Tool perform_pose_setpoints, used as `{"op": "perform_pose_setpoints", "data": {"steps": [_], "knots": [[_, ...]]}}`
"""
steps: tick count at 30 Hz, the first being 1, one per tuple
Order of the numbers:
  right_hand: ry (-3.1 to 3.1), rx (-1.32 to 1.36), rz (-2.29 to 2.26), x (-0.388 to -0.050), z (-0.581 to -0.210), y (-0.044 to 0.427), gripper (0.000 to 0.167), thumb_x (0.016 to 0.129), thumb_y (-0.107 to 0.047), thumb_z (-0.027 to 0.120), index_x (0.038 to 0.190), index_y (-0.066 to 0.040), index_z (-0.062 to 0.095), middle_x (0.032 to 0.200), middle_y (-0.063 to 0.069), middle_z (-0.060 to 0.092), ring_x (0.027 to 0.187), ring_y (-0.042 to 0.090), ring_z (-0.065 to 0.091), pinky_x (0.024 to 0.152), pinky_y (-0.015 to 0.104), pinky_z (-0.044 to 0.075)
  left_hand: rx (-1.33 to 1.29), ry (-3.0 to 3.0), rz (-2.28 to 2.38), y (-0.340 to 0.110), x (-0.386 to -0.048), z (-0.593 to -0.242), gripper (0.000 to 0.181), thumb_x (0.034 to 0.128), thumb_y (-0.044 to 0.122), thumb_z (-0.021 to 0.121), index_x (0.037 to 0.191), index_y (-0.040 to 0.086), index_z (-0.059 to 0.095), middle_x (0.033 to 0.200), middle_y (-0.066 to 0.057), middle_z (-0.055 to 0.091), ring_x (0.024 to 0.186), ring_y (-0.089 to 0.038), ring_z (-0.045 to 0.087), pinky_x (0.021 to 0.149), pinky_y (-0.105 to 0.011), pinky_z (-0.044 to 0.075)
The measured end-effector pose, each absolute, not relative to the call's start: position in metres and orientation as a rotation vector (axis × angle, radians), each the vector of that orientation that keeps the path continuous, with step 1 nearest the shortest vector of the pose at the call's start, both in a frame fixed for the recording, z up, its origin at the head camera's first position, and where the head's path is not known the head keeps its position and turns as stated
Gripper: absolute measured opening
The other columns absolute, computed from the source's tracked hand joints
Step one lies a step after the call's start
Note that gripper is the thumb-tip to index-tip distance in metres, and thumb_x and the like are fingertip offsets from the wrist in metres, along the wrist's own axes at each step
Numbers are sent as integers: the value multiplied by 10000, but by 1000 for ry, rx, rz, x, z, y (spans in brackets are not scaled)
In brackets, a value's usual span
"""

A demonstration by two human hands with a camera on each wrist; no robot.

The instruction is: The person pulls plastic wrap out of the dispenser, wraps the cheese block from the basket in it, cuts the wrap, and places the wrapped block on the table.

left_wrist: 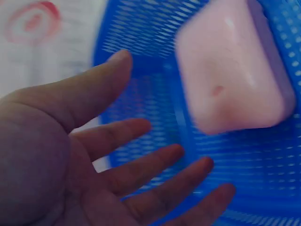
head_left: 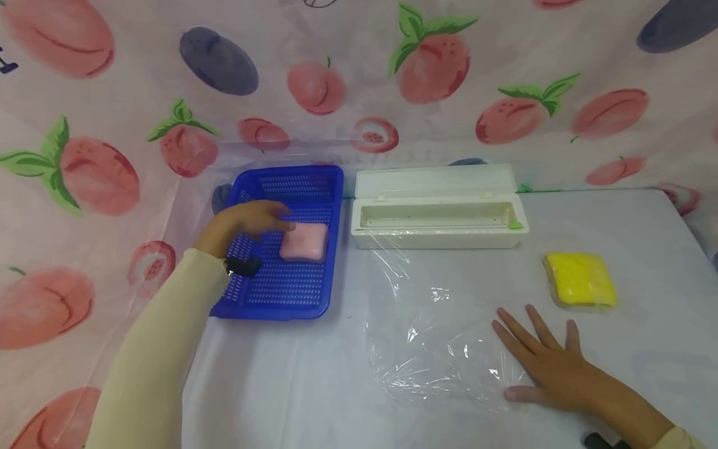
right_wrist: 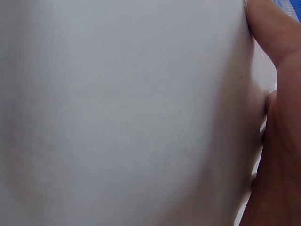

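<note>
In the head view, a pink bar of soap (head_left: 305, 242) lies in a blue plastic basket (head_left: 269, 312). Over the basket reaches my left hand (head_left: 247, 219), its fingers extended near the soap. The left wrist view shows that hand with a gap between its fingers and the soap (left_wrist: 235, 66). Clear plastic film (head_left: 432, 349) spreads across the table from a white film dispenser (head_left: 437, 239), whose lid stands up. Fingers spread, my right hand (head_left: 552, 368) rests at the film's right edge. Only part of the right hand (right_wrist: 282, 122) shows in the right wrist view.
A yellow block (head_left: 580, 279) wrapped in clear film lies at the right, beyond my right hand. On the dispenser's right end sits a small green slider (head_left: 515, 226). A fruit-patterned cloth (head_left: 336, 37) hangs behind the white-covered table (head_left: 269, 386).
</note>
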State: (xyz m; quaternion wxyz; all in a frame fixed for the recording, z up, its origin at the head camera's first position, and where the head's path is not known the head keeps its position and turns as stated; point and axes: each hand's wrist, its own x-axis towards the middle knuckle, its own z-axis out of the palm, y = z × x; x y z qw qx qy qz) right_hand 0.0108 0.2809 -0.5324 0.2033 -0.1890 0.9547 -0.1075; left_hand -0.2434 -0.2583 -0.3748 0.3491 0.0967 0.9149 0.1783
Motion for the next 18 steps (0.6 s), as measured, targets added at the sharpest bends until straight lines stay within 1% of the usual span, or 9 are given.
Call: {"op": "perform_pose_setpoints", "data": {"steps": [2,4,6,8,11,13,16,18], "knots": [[2657,-524,-314,10,-533,281,1210,691,-917,542,1647,-359,53,1736,-50,-71,1559,430,-167,961,698,-325,135,2267,575,-261,-252,-386,732,1029,395,585,1596,51,276,1599,-251,353,1394,-480,450,1002,-580,526],[2654,-520,-329,10,-533,281,1206,691,-915,546,1645,-366,54,1737,-53,-65,1560,425,-169,962,682,-339,40,2189,656,-262,-258,-396,745,1024,376,600,1611,86,244,1581,-245,376,1405,-470,445,1023,-566,519],[2655,-519,-345,10,-534,281,1204,690,-912,552,1646,-363,65,1738,-46,-50,1560,426,-163,961,700,-339,-7,2140,704,-264,-262,-406,732,1024,351,609,1606,91,249,1533,-254,423,1396,-454,460,1026,-541,525],[2661,-519,-357,10,-533,281,1202,690,-910,555,1646,-359,76,1739,-39,-37,1561,428,-157,964,721,-331,-34,2134,740,-265,-265,-415,686,1021,317,623,1580,81,303,1481,-253,469,1358,-434,503,1009,-518,543],[2667,-510,-360,11,-533,281,1207,684,-912,560,1646,-360,84,1739,-38,-33,1561,424,-156,967,726,-332,-48,2171,782,-266,-266,-425,566,1019,261,635,1503,66,417,1375,-239,540,1242,-384,587,965,-489,573],[2663,-500,-364,11,-533,281,1210,679,-912,566,1645,-365,84,1739,-41,-32,1560,424,-158,961,701,-352,-61,2204,806,-267,-266,-429,489,1011,226,649,1437,56,481,1295,-221,582,1141,-340,640,937,-478,587],[2660,-492,-363,11,-533,281,1211,678,-911,567,1645,-366,83,1740,-38,-30,1558,431,-145,958,683,-365,-46,2246,841,-266,-265,-429,404,999,190,667,1341,29,525,1156,-189,618,978,-277,679,896,-465,604],[2658,-486,-364,10,-533,281,1213,673,-910,572,1644,-370,84,1739,-39,-29,1558,432,-144,957,678,-368,0,2312,829,-265,-261,-423,352,989,182,680,1271,21,546,1039,-158,632,867,-241,686,846,-445,616]]}}
